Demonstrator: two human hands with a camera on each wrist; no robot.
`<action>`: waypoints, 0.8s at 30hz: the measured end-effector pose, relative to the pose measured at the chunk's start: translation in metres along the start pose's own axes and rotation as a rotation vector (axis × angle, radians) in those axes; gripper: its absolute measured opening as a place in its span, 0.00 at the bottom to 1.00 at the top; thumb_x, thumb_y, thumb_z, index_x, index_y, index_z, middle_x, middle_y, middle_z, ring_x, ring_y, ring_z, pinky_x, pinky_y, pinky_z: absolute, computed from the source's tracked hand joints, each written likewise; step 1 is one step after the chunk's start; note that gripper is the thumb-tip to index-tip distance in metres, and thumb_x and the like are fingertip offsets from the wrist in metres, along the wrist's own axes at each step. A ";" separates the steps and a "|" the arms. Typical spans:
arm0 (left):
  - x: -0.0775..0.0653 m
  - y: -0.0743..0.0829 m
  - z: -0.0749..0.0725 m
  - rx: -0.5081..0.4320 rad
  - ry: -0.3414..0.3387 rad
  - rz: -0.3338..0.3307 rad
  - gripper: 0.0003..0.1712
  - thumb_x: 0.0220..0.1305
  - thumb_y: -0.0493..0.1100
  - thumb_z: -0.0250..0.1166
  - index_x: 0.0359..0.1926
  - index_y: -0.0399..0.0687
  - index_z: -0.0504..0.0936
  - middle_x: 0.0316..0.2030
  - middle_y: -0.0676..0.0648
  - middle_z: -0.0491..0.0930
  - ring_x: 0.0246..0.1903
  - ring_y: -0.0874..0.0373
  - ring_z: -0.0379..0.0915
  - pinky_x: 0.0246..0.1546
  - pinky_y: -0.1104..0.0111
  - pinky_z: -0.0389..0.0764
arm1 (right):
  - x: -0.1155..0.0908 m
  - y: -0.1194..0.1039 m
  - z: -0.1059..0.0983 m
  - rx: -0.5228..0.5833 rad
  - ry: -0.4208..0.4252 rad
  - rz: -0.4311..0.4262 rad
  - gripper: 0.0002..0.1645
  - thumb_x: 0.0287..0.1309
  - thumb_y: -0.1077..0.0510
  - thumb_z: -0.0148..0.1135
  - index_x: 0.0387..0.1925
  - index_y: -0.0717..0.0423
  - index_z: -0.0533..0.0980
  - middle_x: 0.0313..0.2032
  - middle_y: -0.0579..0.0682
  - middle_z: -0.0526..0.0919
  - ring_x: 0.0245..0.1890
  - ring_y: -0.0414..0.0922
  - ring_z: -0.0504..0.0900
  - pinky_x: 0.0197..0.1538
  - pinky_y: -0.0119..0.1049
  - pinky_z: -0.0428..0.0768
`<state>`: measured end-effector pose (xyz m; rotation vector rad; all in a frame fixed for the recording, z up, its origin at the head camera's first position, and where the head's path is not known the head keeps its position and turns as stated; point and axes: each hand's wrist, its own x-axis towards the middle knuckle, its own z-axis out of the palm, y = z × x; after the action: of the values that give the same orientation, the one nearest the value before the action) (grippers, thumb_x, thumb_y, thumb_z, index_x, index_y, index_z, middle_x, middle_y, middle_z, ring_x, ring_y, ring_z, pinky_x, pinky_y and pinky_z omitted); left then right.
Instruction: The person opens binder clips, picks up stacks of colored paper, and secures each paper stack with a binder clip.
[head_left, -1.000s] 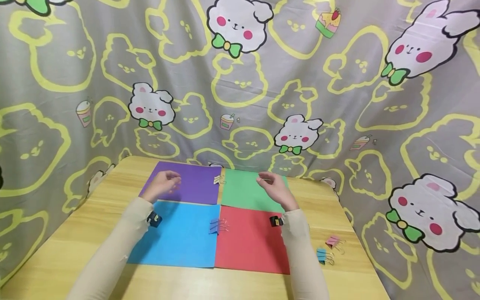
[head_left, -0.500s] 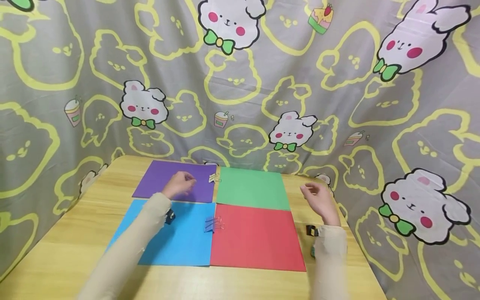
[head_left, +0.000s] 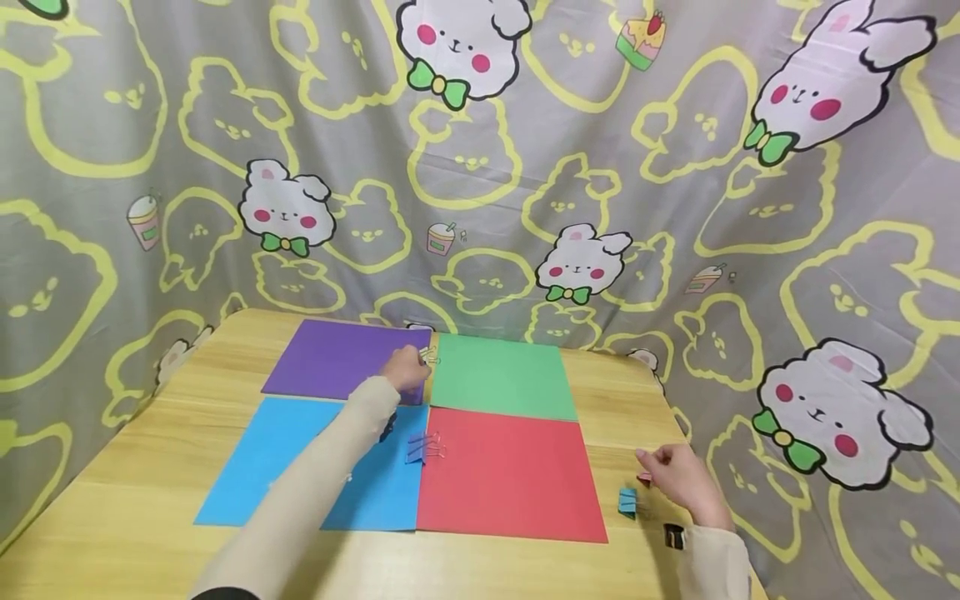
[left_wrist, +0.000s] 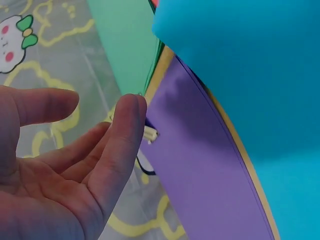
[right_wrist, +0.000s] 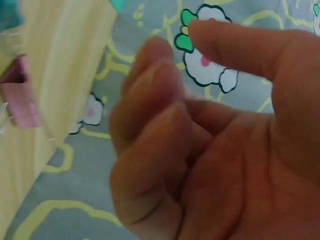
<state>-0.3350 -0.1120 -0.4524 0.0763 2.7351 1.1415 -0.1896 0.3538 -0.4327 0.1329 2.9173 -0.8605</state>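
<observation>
My left hand point(head_left: 405, 368) is over the right edge of the purple sheet point(head_left: 337, 358), close to a cream binder clip point(left_wrist: 150, 133) there. In the left wrist view its thumb stands apart from the extended fingers, which partly cover the clip; nothing is gripped. At the right side of the table, my right hand point(head_left: 684, 483) hovers by a pink binder clip point(right_wrist: 21, 95). Its fingers are loosely bent and the thumb is apart from them, holding nothing. A teal binder clip point(head_left: 627, 502) lies just left of that hand. A purple binder clip point(head_left: 418, 448) sits at the blue sheet's right edge.
Blue point(head_left: 262, 450), red point(head_left: 510, 475) and green point(head_left: 502, 375) sheets lie with the purple one in a two-by-two layout on the wooden table point(head_left: 450, 575). A patterned grey curtain point(head_left: 495, 192) hangs behind the table and along its sides.
My left hand has moved right across the purple sheet to the cream clip. My right hand has gone from above the green sheet rightward and down to beside the pink clip.
</observation>
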 end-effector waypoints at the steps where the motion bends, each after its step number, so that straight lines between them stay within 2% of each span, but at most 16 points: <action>1: 0.002 0.002 0.003 0.008 0.003 0.000 0.25 0.70 0.37 0.54 0.13 0.52 0.63 0.09 0.55 0.61 0.12 0.59 0.67 0.15 0.70 0.68 | -0.002 0.003 0.002 0.002 -0.020 0.007 0.23 0.74 0.46 0.58 0.30 0.60 0.79 0.24 0.50 0.84 0.19 0.41 0.69 0.24 0.35 0.67; 3: 0.005 0.008 0.009 0.034 0.023 0.003 0.24 0.67 0.36 0.54 0.13 0.52 0.61 0.11 0.54 0.60 0.13 0.58 0.64 0.16 0.69 0.67 | -0.004 0.008 0.007 0.028 -0.063 -0.001 0.22 0.73 0.48 0.59 0.25 0.58 0.75 0.20 0.46 0.77 0.19 0.40 0.65 0.24 0.33 0.65; 6: 0.007 0.015 0.017 0.077 0.045 0.026 0.17 0.62 0.35 0.53 0.18 0.50 0.61 0.19 0.49 0.62 0.20 0.55 0.62 0.24 0.66 0.68 | -0.007 0.015 0.013 0.051 -0.121 -0.012 0.24 0.73 0.50 0.60 0.21 0.53 0.66 0.18 0.43 0.64 0.18 0.39 0.58 0.24 0.31 0.62; 9: 0.008 0.020 0.027 0.129 0.060 0.050 0.09 0.59 0.33 0.55 0.24 0.45 0.66 0.27 0.44 0.68 0.28 0.52 0.61 0.32 0.62 0.70 | -0.009 0.020 0.018 0.041 -0.119 -0.043 0.23 0.69 0.54 0.64 0.20 0.53 0.67 0.20 0.43 0.68 0.19 0.38 0.61 0.24 0.30 0.63; 11: 0.011 0.022 0.033 0.152 0.047 0.035 0.01 0.58 0.32 0.56 0.30 0.39 0.72 0.33 0.41 0.73 0.31 0.51 0.63 0.35 0.60 0.72 | -0.010 0.023 0.020 0.043 -0.122 -0.030 0.23 0.67 0.56 0.66 0.18 0.55 0.68 0.19 0.44 0.70 0.18 0.38 0.61 0.22 0.30 0.64; 14: 0.004 0.031 0.037 0.175 0.042 0.016 0.05 0.59 0.32 0.59 0.36 0.35 0.77 0.36 0.41 0.77 0.33 0.51 0.66 0.37 0.60 0.74 | -0.012 0.026 0.022 0.058 -0.133 -0.040 0.19 0.64 0.59 0.68 0.19 0.56 0.72 0.18 0.43 0.72 0.16 0.38 0.63 0.20 0.30 0.64; 17: -0.001 0.038 0.041 0.202 0.029 -0.008 0.00 0.61 0.32 0.59 0.33 0.38 0.76 0.32 0.43 0.76 0.31 0.52 0.66 0.35 0.61 0.73 | -0.013 0.030 0.022 0.069 -0.164 -0.075 0.21 0.62 0.61 0.69 0.16 0.56 0.72 0.13 0.41 0.65 0.14 0.37 0.60 0.19 0.28 0.61; 20: 0.003 0.041 0.050 0.251 0.053 -0.028 0.07 0.61 0.33 0.62 0.26 0.42 0.75 0.28 0.45 0.75 0.30 0.52 0.65 0.32 0.62 0.72 | -0.012 0.033 0.023 0.060 -0.171 -0.113 0.20 0.62 0.62 0.69 0.16 0.58 0.73 0.13 0.40 0.65 0.14 0.36 0.61 0.19 0.28 0.62; 24: 0.011 0.042 0.064 0.322 0.103 -0.100 0.07 0.57 0.38 0.73 0.28 0.40 0.84 0.32 0.41 0.84 0.34 0.50 0.77 0.36 0.58 0.83 | -0.010 0.035 0.025 0.071 -0.186 -0.103 0.18 0.63 0.63 0.68 0.18 0.59 0.74 0.14 0.42 0.68 0.14 0.37 0.63 0.19 0.28 0.63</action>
<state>-0.3354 -0.0362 -0.4679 -0.0784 2.9512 0.6908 -0.1737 0.3688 -0.4704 -0.0886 2.7422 -0.9375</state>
